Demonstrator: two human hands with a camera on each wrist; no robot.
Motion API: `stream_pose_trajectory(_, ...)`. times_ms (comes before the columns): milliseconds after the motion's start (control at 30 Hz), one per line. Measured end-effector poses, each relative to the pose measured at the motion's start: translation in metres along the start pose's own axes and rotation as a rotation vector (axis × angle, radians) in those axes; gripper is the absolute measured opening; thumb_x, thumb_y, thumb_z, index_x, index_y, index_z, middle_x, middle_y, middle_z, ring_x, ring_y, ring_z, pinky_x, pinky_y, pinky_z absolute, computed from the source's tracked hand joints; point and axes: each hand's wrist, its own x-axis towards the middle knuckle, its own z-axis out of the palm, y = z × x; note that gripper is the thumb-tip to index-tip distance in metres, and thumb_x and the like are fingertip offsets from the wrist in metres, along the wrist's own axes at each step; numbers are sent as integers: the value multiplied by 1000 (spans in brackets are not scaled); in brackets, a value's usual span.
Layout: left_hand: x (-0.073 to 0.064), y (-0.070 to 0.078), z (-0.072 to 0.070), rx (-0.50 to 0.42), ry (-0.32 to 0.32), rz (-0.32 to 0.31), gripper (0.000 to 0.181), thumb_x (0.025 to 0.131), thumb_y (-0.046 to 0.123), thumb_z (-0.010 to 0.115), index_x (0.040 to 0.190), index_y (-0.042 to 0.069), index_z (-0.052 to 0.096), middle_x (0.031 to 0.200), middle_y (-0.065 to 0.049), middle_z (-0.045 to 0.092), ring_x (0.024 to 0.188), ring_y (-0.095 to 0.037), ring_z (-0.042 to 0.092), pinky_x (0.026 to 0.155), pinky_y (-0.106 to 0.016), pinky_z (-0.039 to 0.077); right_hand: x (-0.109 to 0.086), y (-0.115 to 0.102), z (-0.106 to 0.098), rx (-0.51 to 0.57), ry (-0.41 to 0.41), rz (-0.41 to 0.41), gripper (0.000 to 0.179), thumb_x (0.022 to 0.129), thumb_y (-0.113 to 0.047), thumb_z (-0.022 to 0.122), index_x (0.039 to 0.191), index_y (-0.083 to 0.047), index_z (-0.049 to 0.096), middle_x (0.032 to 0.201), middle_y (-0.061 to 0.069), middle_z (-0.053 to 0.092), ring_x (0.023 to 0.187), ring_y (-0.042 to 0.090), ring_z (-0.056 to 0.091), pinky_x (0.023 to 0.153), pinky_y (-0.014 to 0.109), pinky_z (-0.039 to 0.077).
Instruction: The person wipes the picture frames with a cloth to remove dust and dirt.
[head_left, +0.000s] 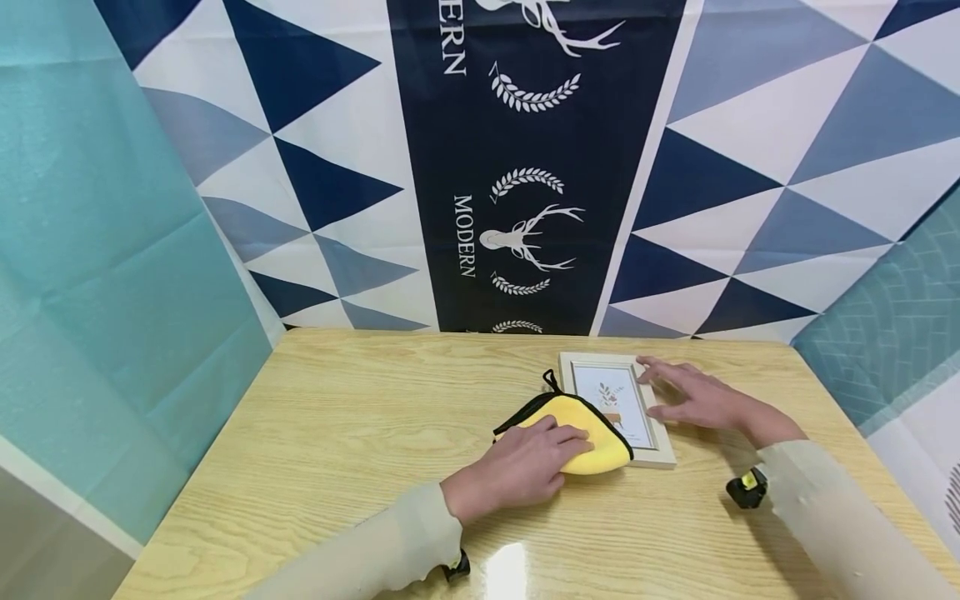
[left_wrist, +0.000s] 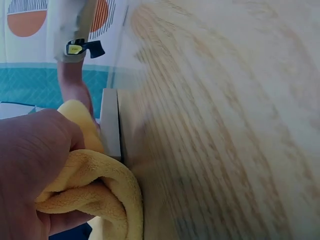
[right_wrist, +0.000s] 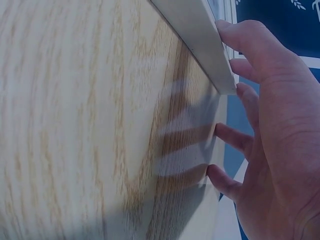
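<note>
A yellow cloth [head_left: 607, 456] with black edging and a small black loop is bunched under my left hand [head_left: 517, 467]. In the left wrist view the thumb and fingers grip folds of that cloth. It overlaps the lower left part of a picture frame [head_left: 660, 452], which lies face up with a plant print inside a pale border. My right hand [head_left: 701, 402] is at the frame's right side, thumb and fingertips at the border. The right wrist view has its fingers spread, two of them low by the wooden surface past the frame's corner.
The frame lies on a light wood table [head_left: 360, 417], toward its back right. Behind the table hangs a patterned cloth [head_left: 517, 150] with triangles and deer heads. A teal panel [head_left: 112, 292] stands at the left. Each wrist wears a small black device [head_left: 746, 487].
</note>
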Motion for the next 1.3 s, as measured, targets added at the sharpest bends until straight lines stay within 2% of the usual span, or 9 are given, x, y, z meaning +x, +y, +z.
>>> stream_pose_trajectory(167,5,5,7,61,-14,12,53,106,28,73,158,32,65,166,15,63,128,-13,66,63,-18,49,-1,2,-2,-19,17,-22,92,101,-48,80,173,-7,39,158,12,68,151,54,50,112,87,42)
stream_pose_trajectory(367,6,11,9,138,-20,25,52,107,32,72,159,32,64,167,14,61,126,-15,66,54,-18,45,-1,3,-1,0,1,9,93,102,-52,78,174,-10,37,161,13,66,154,55,46,114,90,38)
stream_pose_trajectory(633,5,12,11,121,0,36,55,105,31,74,159,31,64,166,15,62,118,-13,66,51,-18,36,-5,4,2,2,9,-7,93,102,-50,79,174,-9,36,160,13,67,152,55,48,112,90,40)
stream_pose_trajectory(900,11,15,9,140,6,43,52,107,30,73,158,31,64,164,16,64,118,-11,64,52,-17,37,-2,3,0,-4,-11,13,90,100,-50,80,171,-10,41,164,16,63,152,54,49,114,86,42)
stream_pose_trajectory(1167,19,21,3,234,41,71,41,107,33,71,148,33,68,152,21,69,112,-8,60,54,-15,43,-2,2,0,3,-5,12,93,101,-49,80,173,-9,37,155,12,70,152,53,49,115,86,41)
stream_pose_trajectory(1300,23,23,2,237,34,72,38,108,34,71,146,34,69,148,22,70,113,-8,60,54,-15,45,-1,0,0,5,-3,5,92,101,-49,80,172,-9,39,156,12,69,151,54,49,115,85,42)
